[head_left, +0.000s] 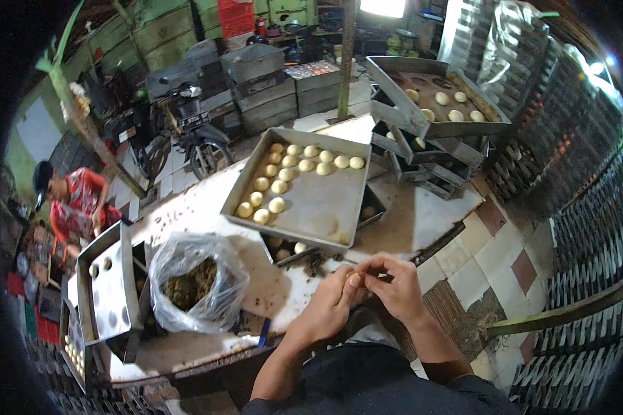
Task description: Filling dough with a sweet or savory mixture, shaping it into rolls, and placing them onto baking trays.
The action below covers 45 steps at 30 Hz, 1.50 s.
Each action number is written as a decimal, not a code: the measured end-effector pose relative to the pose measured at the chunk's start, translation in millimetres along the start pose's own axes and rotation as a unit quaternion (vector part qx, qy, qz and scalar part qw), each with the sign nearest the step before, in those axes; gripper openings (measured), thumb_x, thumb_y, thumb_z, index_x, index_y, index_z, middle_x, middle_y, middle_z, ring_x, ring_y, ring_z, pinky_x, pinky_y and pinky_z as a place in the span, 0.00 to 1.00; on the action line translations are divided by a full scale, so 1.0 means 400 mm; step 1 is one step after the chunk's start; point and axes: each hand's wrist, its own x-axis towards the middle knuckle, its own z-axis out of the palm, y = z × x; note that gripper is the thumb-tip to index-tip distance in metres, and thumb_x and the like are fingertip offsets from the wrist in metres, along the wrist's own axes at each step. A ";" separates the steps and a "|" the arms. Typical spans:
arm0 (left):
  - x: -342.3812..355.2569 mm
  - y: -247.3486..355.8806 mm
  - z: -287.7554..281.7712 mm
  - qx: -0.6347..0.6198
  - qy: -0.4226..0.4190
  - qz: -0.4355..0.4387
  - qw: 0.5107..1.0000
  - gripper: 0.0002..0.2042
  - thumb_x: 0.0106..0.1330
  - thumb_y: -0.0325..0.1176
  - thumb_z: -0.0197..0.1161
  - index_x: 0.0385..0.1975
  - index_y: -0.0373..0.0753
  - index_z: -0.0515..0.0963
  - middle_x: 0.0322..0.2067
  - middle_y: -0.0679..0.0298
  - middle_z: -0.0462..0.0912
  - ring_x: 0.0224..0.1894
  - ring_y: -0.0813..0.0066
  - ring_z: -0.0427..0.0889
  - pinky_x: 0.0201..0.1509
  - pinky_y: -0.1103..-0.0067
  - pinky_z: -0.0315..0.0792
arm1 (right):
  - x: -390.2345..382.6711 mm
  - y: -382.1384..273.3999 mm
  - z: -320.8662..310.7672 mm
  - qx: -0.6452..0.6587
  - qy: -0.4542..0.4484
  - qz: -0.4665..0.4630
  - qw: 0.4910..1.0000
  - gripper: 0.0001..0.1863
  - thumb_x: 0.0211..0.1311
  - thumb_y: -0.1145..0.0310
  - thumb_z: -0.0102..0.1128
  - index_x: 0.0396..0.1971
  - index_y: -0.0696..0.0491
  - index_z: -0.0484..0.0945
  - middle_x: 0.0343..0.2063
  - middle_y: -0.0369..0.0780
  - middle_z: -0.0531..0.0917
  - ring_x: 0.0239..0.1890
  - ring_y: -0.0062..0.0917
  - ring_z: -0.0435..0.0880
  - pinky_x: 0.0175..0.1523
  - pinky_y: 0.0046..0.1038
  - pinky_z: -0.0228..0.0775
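Note:
Over the table's near edge, my left hand (333, 303) and my right hand (396, 285) meet, fingers curled together around a small piece of dough (354, 274). Fingers cover most of that piece. Just beyond them, a square metal tray (318, 200) holds rows of pale round dough balls (279, 187) along its left and far sides. To the left stands an open clear plastic bag (221, 304) with a brown crumbly filling (190, 285) inside. A blue-handled tool (264, 332) lies between the bag and my left forearm.
Stacked trays (439, 128) with dough balls rise at the far right of the table (256, 273). Another tray (111, 297) leans at the left, near a person in red (79, 200). A wooden post (346, 62) and a motorcycle (204, 142) stand beyond. Racks line the right.

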 end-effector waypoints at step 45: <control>0.047 -0.294 -0.185 -0.203 0.254 -0.148 0.934 0.16 0.75 0.35 0.58 0.54 0.29 0.76 0.44 0.62 0.83 0.45 0.78 0.79 0.52 0.81 0.71 | 0.200 0.332 0.060 -0.333 -0.313 -0.053 0.888 0.14 0.62 0.75 0.64 0.48 0.58 0.82 0.38 0.48 0.85 0.47 0.46 0.83 0.54 0.42 0.75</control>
